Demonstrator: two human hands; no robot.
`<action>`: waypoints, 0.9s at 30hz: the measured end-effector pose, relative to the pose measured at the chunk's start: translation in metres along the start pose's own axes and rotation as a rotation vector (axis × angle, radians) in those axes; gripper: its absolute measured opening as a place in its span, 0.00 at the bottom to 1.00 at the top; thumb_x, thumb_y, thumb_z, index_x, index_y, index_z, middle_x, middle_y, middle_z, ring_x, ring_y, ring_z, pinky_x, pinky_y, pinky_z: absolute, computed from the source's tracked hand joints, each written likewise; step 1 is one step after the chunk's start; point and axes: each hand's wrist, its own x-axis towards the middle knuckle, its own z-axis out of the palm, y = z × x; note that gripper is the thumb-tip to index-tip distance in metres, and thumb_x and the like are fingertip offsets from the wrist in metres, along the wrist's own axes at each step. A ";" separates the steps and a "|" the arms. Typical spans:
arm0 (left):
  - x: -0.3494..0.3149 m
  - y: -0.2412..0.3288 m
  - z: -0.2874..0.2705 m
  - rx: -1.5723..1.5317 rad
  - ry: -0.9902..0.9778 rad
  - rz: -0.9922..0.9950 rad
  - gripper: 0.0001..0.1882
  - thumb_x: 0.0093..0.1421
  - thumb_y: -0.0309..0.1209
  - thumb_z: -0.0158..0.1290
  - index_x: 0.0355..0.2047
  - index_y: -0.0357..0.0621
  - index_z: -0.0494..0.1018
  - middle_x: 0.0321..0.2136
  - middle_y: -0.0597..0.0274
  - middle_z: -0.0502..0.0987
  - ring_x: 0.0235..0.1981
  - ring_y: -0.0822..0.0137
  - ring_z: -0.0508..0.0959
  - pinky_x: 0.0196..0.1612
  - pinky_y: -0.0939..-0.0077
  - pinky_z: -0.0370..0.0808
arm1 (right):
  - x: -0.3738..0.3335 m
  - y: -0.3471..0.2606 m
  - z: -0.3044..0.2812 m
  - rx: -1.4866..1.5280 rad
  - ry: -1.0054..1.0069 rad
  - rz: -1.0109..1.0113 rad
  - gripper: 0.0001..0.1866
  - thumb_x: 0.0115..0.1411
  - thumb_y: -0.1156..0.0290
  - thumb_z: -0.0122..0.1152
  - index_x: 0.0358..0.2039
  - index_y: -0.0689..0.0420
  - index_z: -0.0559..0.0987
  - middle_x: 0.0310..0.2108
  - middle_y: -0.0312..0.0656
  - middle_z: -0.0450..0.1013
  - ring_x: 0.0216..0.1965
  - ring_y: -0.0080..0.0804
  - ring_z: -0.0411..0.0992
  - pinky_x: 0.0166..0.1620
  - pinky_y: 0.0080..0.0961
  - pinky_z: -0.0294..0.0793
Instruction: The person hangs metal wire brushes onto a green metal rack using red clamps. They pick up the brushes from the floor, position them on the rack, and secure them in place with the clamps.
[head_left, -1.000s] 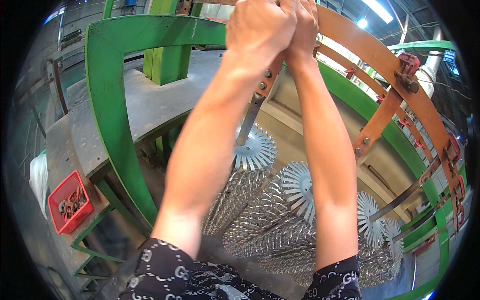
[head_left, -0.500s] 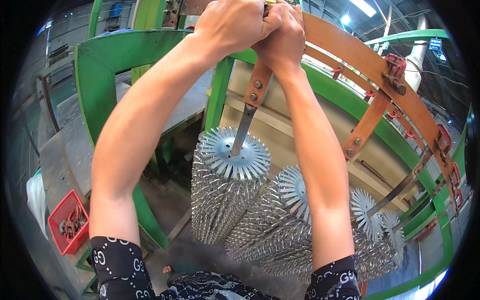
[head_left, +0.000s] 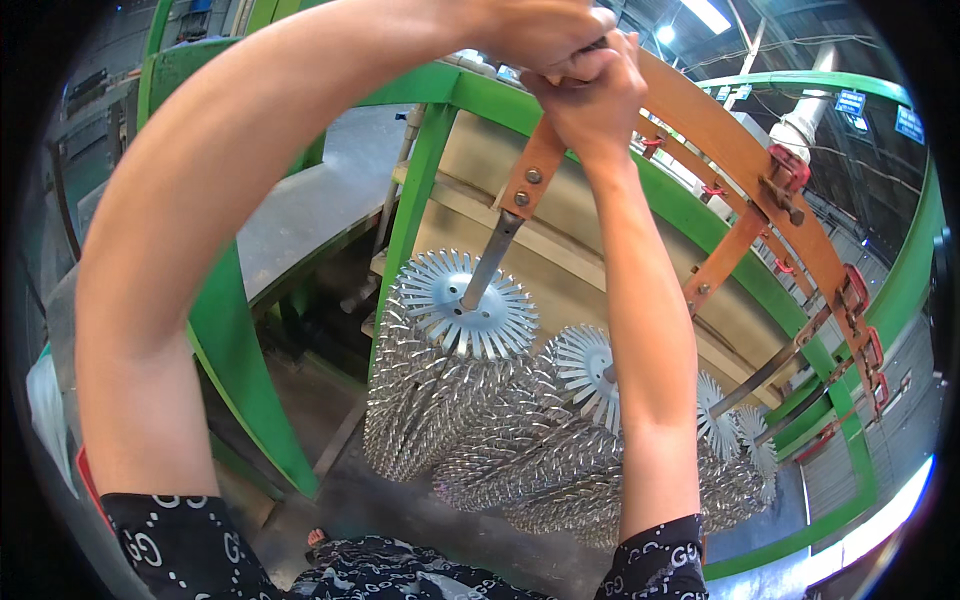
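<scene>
Both hands are raised together at the top of the view, beside the near end of a curved copper-coloured bar (head_left: pixel 700 100). My left hand (head_left: pixel 545 38) is closed, its fingers against the right. My right hand (head_left: pixel 592 100) is closed just below, over the top of a copper-coloured hanger strip (head_left: pixel 535 175). Whatever they grip is hidden; only a dark bit shows between the fingers. Two bolts join the strip to a steel rod (head_left: pixel 493 255). This rod runs down into a slotted metal disc (head_left: pixel 468 303), above dense bundles of shiny metal pieces (head_left: pixel 430 410).
More slotted discs (head_left: pixel 585 375) with loaded bundles hang to the right, partly behind my right forearm. Red clamps (head_left: pixel 790 168) sit along the curved bar. A green frame (head_left: pixel 425 180) surrounds the rack, with a beige panel (head_left: pixel 480 150) behind. At left is a grey metal table (head_left: pixel 345 165).
My left forearm has swung up and left, and its hand has shifted right above my right hand. My right hand has moved slightly right and down. The view has shifted a little.
</scene>
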 end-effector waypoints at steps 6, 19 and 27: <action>-0.014 0.016 0.000 -0.144 0.030 -0.309 0.22 0.57 0.48 0.48 0.22 0.42 0.79 0.18 0.47 0.77 0.20 0.48 0.79 0.26 0.61 0.77 | 0.003 0.003 0.001 0.001 0.036 -0.050 0.20 0.40 0.65 0.77 0.30 0.57 0.75 0.30 0.42 0.76 0.31 0.48 0.75 0.44 0.39 0.75; -0.193 0.168 -0.103 -0.957 0.162 -0.847 0.19 0.49 0.42 0.68 0.25 0.42 0.73 0.16 0.65 0.70 0.11 0.70 0.68 0.16 0.78 0.63 | 0.002 -0.030 -0.013 -0.256 0.145 0.041 0.26 0.40 0.63 0.77 0.38 0.59 0.78 0.38 0.47 0.76 0.47 0.47 0.71 0.54 0.41 0.64; -0.281 0.213 -0.146 -1.249 -0.155 -1.188 0.11 0.51 0.29 0.66 0.28 0.40 0.74 0.17 0.66 0.74 0.15 0.76 0.72 0.20 0.81 0.67 | 0.012 -0.041 -0.064 -0.573 -0.084 0.070 0.29 0.53 0.55 0.65 0.48 0.64 0.74 0.46 0.54 0.73 0.52 0.53 0.68 0.58 0.47 0.61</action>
